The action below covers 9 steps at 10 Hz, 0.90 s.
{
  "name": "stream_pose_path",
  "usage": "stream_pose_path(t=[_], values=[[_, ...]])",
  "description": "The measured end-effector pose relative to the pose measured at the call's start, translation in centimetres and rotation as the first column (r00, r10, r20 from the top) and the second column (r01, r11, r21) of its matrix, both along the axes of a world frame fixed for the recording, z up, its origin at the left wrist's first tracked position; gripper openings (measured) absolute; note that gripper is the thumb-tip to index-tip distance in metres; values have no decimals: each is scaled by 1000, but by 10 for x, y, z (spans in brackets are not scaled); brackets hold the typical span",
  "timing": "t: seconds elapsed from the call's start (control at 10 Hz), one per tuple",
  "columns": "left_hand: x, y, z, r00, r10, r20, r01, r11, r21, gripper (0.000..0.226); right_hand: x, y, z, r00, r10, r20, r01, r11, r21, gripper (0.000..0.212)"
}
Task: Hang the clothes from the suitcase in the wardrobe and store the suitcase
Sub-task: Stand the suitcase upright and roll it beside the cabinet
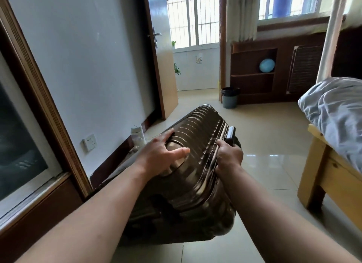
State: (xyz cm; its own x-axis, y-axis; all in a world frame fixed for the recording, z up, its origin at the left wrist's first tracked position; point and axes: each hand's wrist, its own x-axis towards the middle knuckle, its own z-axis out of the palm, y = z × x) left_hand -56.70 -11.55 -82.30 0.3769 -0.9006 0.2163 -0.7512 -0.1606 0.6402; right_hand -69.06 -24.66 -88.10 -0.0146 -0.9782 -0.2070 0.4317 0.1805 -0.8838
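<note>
A dark brown ribbed hard-shell suitcase lies on the tiled floor in the middle of the view, its lid tilted up over the lower half. My left hand rests spread on the lid's left corner, fingers curled over the edge. My right hand grips the lid's right edge just below the side handle. No clothes show; the inside of the case is hidden. The wardrobe, with a brown frame and a dark glass panel, stands at the left edge.
A wooden bed with a grey blanket stands at the right. A white bottle sits against the wall beside the suitcase. A bin and a brown shelf unit stand ahead; an open door leads to a balcony.
</note>
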Motion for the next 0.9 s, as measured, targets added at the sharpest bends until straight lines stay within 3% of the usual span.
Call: stream_pose_path(t=[0.1,0.4,0.5,0.6,0.8,0.9], values=[[21,5,16,997,58,-46,-62,994,-94,70,22,-5,25,999,46,-29,-47,998,-35,37],[66,6,51,966,222,-131,-248,937,-244,69,60,-5,102,971,109,-214,-148,973,-176,21],[75,5,58,955,260,-143,-289,923,-254,79,76,-7,116,978,95,-186,-124,981,-151,7],[90,2,63,931,328,-160,-361,892,-272,73,95,-9,130,975,186,-124,-198,975,-96,32],[129,-2,64,888,358,-288,-442,836,-326,56,139,-14,142,920,227,-320,-306,925,-225,17],[146,-3,66,859,375,-349,-484,817,-313,67,152,-18,151,883,280,-378,-385,892,-239,15]])
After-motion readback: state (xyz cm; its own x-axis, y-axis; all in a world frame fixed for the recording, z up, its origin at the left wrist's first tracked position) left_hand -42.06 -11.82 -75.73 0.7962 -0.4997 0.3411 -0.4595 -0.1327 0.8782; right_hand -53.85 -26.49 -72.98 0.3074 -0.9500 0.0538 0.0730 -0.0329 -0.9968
